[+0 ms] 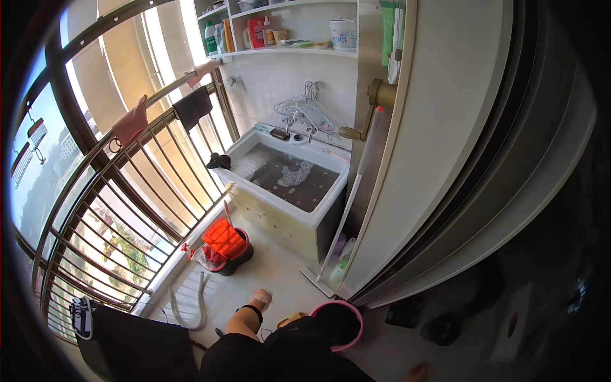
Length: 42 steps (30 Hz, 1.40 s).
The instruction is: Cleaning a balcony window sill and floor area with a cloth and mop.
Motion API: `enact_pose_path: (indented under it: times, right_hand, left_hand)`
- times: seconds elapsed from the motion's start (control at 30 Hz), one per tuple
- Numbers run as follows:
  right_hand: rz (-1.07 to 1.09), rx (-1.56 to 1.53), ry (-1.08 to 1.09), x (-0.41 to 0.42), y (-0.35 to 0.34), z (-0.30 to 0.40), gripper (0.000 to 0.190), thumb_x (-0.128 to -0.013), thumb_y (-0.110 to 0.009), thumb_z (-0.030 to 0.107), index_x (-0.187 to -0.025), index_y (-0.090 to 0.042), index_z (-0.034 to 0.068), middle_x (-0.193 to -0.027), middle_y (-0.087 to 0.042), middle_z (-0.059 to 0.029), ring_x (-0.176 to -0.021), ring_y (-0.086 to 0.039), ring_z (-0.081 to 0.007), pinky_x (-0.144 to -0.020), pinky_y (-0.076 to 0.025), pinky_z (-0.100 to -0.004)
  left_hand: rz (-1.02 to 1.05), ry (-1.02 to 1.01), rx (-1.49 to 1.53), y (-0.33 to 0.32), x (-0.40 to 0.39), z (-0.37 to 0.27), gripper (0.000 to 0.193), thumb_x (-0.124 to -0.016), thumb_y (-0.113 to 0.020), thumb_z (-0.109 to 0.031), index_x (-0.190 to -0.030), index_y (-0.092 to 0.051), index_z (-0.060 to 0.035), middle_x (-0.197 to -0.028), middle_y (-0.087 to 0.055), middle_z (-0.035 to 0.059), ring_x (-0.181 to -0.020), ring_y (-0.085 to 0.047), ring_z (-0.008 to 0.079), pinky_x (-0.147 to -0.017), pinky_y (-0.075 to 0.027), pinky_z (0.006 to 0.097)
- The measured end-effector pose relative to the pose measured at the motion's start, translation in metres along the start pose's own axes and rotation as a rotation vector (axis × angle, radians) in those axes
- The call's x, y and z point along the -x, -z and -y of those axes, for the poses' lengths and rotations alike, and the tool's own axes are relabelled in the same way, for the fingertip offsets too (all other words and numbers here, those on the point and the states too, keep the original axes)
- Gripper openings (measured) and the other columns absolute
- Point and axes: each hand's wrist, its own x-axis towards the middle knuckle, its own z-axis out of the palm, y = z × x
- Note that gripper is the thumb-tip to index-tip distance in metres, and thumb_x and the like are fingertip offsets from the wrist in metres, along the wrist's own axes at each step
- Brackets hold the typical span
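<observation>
My left hand (261, 298) is low in front of my black clothing, with a black band at the wrist. White foam or a clear thin cover seems to be on it; its fingers are too small to make out. Nothing is plainly held there. My right hand is out of view. Beside my body stands a pink tub (361, 329) with dark contents, partly covered by my clothing. Ahead is a white wash sink (312, 215) filled with dark grey water (267, 167) and a patch of foam (295, 173). A black cloth (219, 161) hangs over its left corner.
An orange-red dustpan (223, 236) sits over a dark bucket (234, 265). A hose (203, 305) lies on the floor near the railing (157, 181). A floor squeegee (317, 282) leans at the right wall. Clothes hangers (305, 110) hang above the sink, below shelves (291, 52).
</observation>
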Motion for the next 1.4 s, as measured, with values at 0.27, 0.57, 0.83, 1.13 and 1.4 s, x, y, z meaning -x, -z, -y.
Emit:
enact_pose_path:
  times: [0.27, 0.57, 0.83, 1.13, 1.4]
  right_hand:
    - [0.179, 0.0, 0.101, -0.005, -0.04, -0.006, 0.021, -0.08, -0.055, 0.014, -0.096, -0.052, 0.0, -0.072, -0.05, -0.0068, -0.065, -0.048, -0.018, -0.057, -0.041, -0.031]
    - [0.097, -0.25, 0.023, -0.005, -0.068, -0.056, 0.026, -0.079, -0.054, 0.016, -0.103, -0.052, 0.008, -0.082, -0.057, -0.006, -0.065, -0.055, -0.0147, -0.049, -0.043, -0.0255]
    - [0.055, -0.457, 0.216, -0.003, 0.01, 0.019, 0.027, -0.072, -0.053, 0.006, -0.098, -0.052, 0.0, -0.074, -0.058, -0.0118, -0.056, -0.054, -0.0172, -0.047, -0.044, -0.026]
    - [-0.353, -0.709, 0.135, -0.038, 0.285, 0.053, 0.026, -0.072, -0.051, 0.003, -0.099, -0.049, 0.001, -0.076, -0.056, -0.012, -0.059, -0.054, -0.0181, -0.051, -0.046, -0.0265]
    - [-0.622, -0.881, 0.176, -0.012, 0.451, 0.04, 0.026, -0.075, -0.044, 0.003, -0.1, -0.046, 0.004, -0.074, -0.054, -0.0115, -0.056, -0.05, -0.0178, -0.047, -0.044, -0.0268]
  left_hand:
    - [0.054, 0.222, 0.37, 0.024, 0.01, -0.009, 0.021, -0.078, -0.048, -0.013, -0.095, -0.059, -0.0141, -0.101, -0.059, 0.0065, -0.091, -0.057, 0.0245, -0.076, -0.047, 0.0324]
    - [0.062, 0.147, 0.992, -0.05, -0.071, 0.046, 0.017, -0.079, -0.047, -0.019, -0.085, -0.059, -0.0087, -0.077, -0.06, 0.0087, -0.058, -0.053, 0.0186, -0.05, -0.043, 0.0301]
    - [0.345, 0.425, 1.067, 0.078, -0.017, -0.097, 0.025, -0.08, -0.047, -0.029, -0.068, -0.054, -0.0075, -0.042, -0.037, 0.0028, -0.034, -0.037, 0.0155, -0.032, -0.028, 0.0289]
    - [0.373, 0.289, 0.488, 0.088, 0.04, -0.319, 0.031, -0.082, -0.048, -0.035, -0.068, -0.056, -0.0091, -0.043, -0.037, -0.0003, -0.033, -0.034, 0.0129, -0.033, -0.026, 0.0283]
    - [0.308, 0.092, 0.383, 0.105, 0.066, -0.51, 0.031, -0.081, -0.048, -0.029, -0.061, -0.059, -0.0068, -0.044, -0.043, 0.0018, -0.035, -0.036, 0.0133, -0.033, -0.026, 0.0295]
